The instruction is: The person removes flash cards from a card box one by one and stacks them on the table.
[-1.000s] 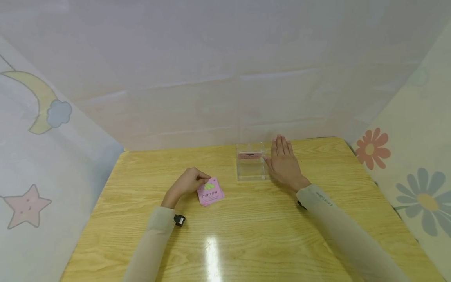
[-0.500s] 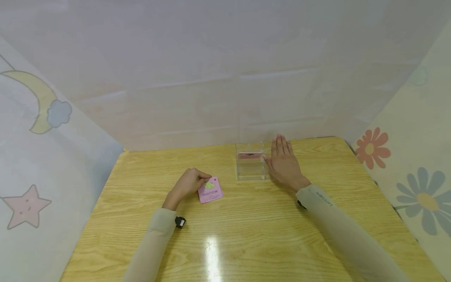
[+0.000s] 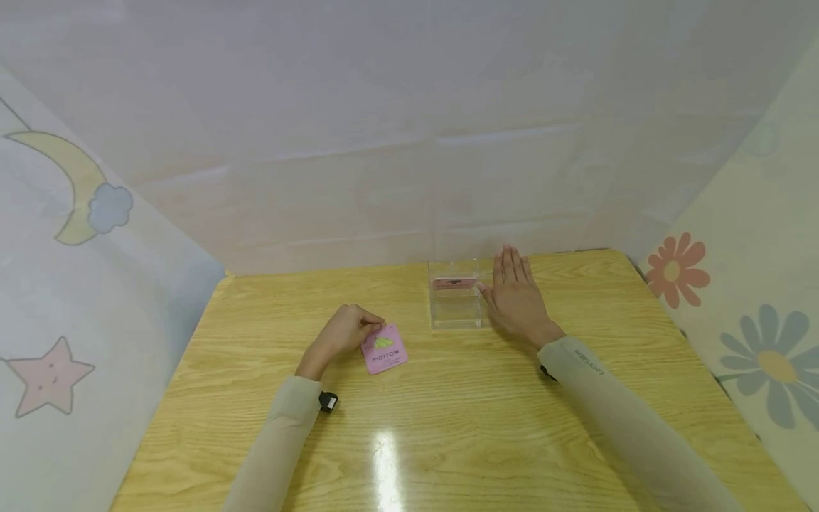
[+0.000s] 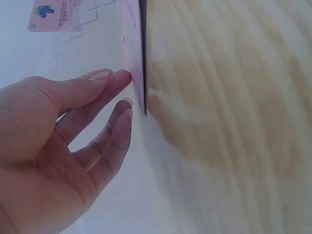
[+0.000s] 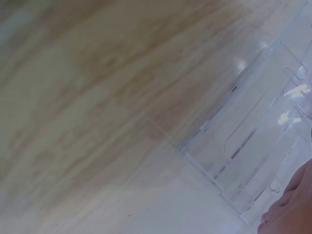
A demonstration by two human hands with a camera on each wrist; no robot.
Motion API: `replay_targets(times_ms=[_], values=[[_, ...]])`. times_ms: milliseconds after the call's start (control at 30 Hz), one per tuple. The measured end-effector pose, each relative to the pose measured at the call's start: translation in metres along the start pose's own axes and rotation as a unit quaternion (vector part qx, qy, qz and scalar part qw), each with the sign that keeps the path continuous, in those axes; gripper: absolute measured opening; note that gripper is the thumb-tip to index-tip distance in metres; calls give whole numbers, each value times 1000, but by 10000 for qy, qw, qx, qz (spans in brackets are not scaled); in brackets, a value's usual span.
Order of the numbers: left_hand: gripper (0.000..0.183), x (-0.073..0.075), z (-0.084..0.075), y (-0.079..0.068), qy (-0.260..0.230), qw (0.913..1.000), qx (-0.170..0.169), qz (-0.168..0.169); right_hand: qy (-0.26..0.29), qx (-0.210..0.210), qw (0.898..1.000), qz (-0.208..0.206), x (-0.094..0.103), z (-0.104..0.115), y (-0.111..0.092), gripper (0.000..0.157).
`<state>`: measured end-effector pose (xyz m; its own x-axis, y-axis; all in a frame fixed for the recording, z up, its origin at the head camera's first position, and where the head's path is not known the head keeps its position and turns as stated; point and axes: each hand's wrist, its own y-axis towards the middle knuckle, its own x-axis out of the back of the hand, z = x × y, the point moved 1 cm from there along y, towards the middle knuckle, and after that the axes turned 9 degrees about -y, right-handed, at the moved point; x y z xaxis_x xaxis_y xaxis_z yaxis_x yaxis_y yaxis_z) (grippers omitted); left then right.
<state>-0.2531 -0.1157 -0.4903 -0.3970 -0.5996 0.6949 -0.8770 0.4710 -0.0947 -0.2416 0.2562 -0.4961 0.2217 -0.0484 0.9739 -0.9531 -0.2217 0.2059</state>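
Note:
A pink picture card (image 3: 384,350) with "marrow" and a green vegetable printed on it lies low over the table, left of centre. My left hand (image 3: 342,332) pinches its upper left edge with curled fingers; in the left wrist view, a fingertip meets the card (image 4: 136,53), seen nearly edge-on. To the right stands a clear plastic box (image 3: 456,313) with dividers, a pink card (image 3: 455,283) in its rear compartment. That card (image 4: 52,15) reads "eggplan…" in the left wrist view. My right hand (image 3: 517,302) lies along the box's right side, fingers straight, thumb at its wall.
The wooden table (image 3: 473,427) carries a bright glare streak near its front. A pale curtain-like sheet (image 3: 333,206) rises right behind the box. Printed side sheets, with a moon (image 3: 79,181) at left and flowers (image 3: 678,270) at right, flank the table.
The marrow card has shifted and tilted slightly under my left fingers; the offset second card edge below it no longer shows. My right hand and the box have stayed put.

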Motion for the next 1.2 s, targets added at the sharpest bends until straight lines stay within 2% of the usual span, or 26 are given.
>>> replay_targets(times_ms=[500, 800, 1000, 1200], values=[[24, 7, -11, 3, 50, 9999, -158, -6, 38, 9, 9999, -152, -3, -1, 0, 77], [31, 9, -13, 4, -198, 9997, -162, 26, 52, 10, 9999, -92, -4, -1, 0, 77], [34, 11, -15, 4, -191, 9995, -246, 7, 69, 21, 10000, -37, -3, -1, 0, 78], [45, 11, -21, 5, -318, 9988, -370, 81, 60, 31, 10000, -36, -4, -1, 0, 78]])
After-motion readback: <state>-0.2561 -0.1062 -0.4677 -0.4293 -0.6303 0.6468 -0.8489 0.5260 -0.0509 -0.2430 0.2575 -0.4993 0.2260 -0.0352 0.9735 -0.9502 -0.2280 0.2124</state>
